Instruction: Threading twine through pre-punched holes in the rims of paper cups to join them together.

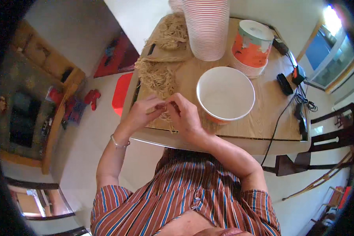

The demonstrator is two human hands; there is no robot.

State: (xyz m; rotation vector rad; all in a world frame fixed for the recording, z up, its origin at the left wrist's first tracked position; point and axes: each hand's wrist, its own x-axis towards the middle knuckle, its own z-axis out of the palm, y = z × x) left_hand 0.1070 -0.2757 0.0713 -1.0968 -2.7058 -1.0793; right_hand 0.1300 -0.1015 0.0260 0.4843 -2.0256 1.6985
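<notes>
My left hand [145, 111] and my right hand [187, 117] meet over the table's near left part. Their fingertips are pinched close together; what lies between them is too small and covered to make out. Right under and behind the fingers lies a tangled heap of tan, stringy strands [157, 76], and some loose strands trail toward the table's near edge. A second heap of the same strands [171, 33] lies farther back. Just right of my right hand stands a large white paper tub [225, 92], its mouth facing up and its inside bare.
A tall stack of white tubs [208, 29] rises at the back. Beside it stands a tub with an orange and green print [252, 45]. Black cables [299, 96] and a dark device [284, 84] lie at the right. A red stool [122, 94] stands left of the wooden table [247, 126].
</notes>
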